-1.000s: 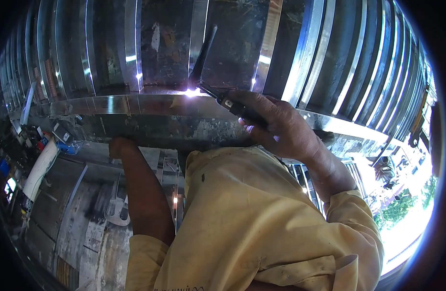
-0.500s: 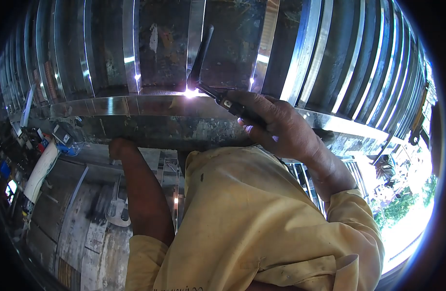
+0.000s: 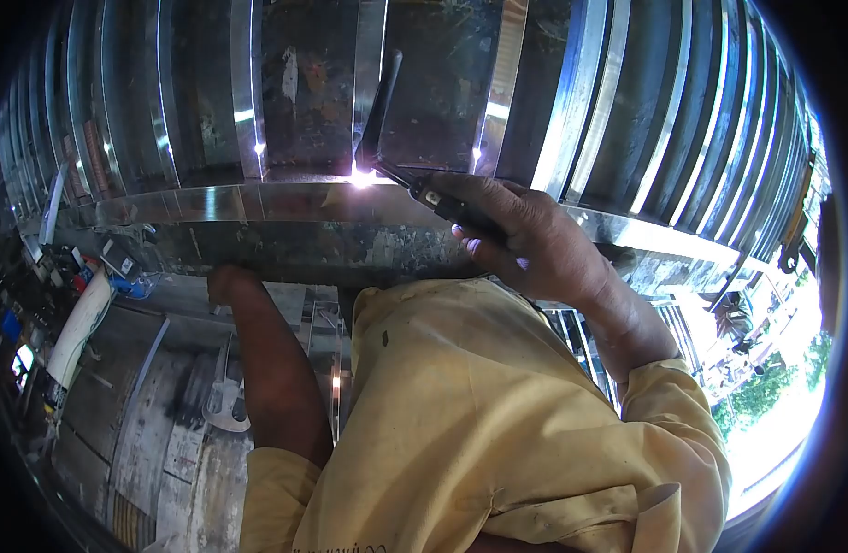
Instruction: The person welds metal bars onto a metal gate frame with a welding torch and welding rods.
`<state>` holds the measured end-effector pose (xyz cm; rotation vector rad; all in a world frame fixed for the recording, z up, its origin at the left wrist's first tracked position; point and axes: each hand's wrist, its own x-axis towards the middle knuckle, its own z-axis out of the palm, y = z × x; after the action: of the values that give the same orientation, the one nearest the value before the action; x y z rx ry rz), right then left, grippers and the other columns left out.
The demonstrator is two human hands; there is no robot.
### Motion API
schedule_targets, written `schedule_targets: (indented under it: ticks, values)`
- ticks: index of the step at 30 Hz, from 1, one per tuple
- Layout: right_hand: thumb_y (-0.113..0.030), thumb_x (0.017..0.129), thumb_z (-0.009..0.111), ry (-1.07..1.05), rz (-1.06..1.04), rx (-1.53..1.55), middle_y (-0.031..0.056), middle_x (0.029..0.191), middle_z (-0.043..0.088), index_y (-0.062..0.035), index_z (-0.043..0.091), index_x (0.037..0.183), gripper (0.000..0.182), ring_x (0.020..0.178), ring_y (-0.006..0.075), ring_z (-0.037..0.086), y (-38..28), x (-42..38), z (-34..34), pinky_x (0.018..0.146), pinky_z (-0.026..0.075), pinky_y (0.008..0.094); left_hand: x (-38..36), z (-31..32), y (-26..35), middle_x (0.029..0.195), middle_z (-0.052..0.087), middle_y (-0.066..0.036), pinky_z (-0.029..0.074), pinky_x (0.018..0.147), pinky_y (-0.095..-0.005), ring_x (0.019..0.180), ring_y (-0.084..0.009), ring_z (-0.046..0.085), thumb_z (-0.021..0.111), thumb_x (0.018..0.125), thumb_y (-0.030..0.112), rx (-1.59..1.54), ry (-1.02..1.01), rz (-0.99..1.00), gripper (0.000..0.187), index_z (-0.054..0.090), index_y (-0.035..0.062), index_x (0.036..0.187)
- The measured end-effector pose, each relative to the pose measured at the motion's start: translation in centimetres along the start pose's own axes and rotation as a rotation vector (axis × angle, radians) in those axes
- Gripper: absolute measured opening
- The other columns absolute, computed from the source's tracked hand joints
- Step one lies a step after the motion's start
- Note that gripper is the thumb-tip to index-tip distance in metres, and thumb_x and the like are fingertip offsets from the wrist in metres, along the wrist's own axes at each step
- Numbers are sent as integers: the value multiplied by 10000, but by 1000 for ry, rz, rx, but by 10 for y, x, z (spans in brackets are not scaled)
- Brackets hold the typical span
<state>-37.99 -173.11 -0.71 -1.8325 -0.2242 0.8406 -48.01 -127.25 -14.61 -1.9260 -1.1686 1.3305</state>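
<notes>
My right hand (image 3: 525, 235) is wrapped round the dark handle of a TIG welding torch (image 3: 456, 210). The torch's long black back cap points up and away. At its tip a bright white-violet arc (image 3: 362, 175) glows where an upright metal bar (image 3: 369, 74) meets a long horizontal metal rail (image 3: 295, 201). My left hand (image 3: 232, 281) is low on the left, by the near edge of the dark work table (image 3: 396, 244). Its fingers are in shadow, and I cannot make out anything in them.
Several parallel shiny bars (image 3: 581, 101) run away from the rail across the table. On the left lie a white tube (image 3: 76, 318) and cluttered tools. A metal clamp-like piece (image 3: 227, 404) is on the floor boards (image 3: 180, 452). Bright daylight and greenery show at right.
Almost nothing differs. The arc still burns at the same joint, both hands hold their places, and the view has shifted only very slightly.
</notes>
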Motion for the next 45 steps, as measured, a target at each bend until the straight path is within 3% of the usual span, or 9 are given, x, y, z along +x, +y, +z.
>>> schedule_targets:
  ticks: [5, 15, 18, 21, 26, 32, 35, 41, 45]
  values:
    - [-58, 922, 702, 31, 91, -16, 170, 1053, 717, -137, 503, 1459, 578, 913, 266, 750, -10, -2, -3, 791, 599, 394, -11, -8, -3, 1247, 725, -50, 577, 923, -389, 1158, -251, 701, 837, 804, 307, -50, 40, 17, 339, 779, 185, 1114]
    - [-30, 920, 682, 17, -22, -29, 168, 1045, 717, -136, 515, 1446, 562, 917, 268, 751, 2, -1, 1, 779, 595, 382, 7, 9, -1, 1216, 736, -58, 586, 895, -373, 1133, -254, 713, 819, 821, 296, -94, 83, -43, 290, 787, 163, 1077]
    - [-38, 917, 689, 22, 53, -31, 167, 1054, 716, -131, 518, 1441, 559, 925, 270, 750, -5, -1, -1, 781, 593, 384, 4, 18, -7, 1213, 737, -61, 587, 886, -366, 1127, -251, 715, 815, 824, 304, -24, 189, 86, 280, 789, 162, 1064]
    - [-48, 913, 696, 47, 79, -24, 163, 1054, 716, -127, 520, 1436, 557, 922, 274, 749, -9, -4, -2, 779, 593, 388, 14, 19, -4, 1207, 738, -61, 587, 883, -367, 1124, -244, 716, 814, 824, 305, -139, 143, 1, 274, 790, 164, 1058]
    - [-52, 917, 694, 56, -32, -51, 160, 1053, 717, -131, 518, 1436, 554, 919, 296, 748, -1, -4, 1, 776, 593, 396, 7, 9, -2, 1201, 741, -57, 590, 884, -370, 1118, -238, 718, 823, 812, 313, -57, 78, 11, 299, 785, 169, 1071]
    - [-46, 929, 679, 2, -20, -45, 167, 1044, 716, -133, 495, 1456, 565, 926, 303, 746, 0, -3, -1, 784, 592, 399, -5, 3, -4, 1227, 733, -55, 587, 906, -378, 1136, -248, 711, 827, 807, 319, -22, 98, 37, 322, 781, 167, 1088]
    - [-30, 934, 664, 3, 102, -52, 172, 1069, 718, -121, 488, 1460, 562, 953, 305, 743, -9, -4, -4, 804, 592, 399, 6, 14, -1, 1237, 729, -55, 585, 911, -377, 1149, -251, 706, 830, 801, 320, -6, 114, 15, 329, 781, 178, 1094]
    - [-54, 923, 685, -10, -12, -69, 181, 1063, 722, -118, 481, 1467, 584, 985, 309, 741, 1, -4, -2, 834, 591, 407, -2, 1, -1, 1254, 723, -62, 582, 923, -379, 1169, -251, 697, 846, 775, 338, 7, 39, 39, 365, 780, 188, 1102]
    - [-61, 916, 696, -41, 39, -52, 181, 1060, 722, -114, 486, 1459, 585, 1001, 310, 741, -3, -3, -7, 840, 594, 413, -10, -6, -2, 1248, 725, -63, 582, 923, -379, 1164, -246, 699, 852, 770, 329, 2, 55, 37, 370, 779, 183, 1102]
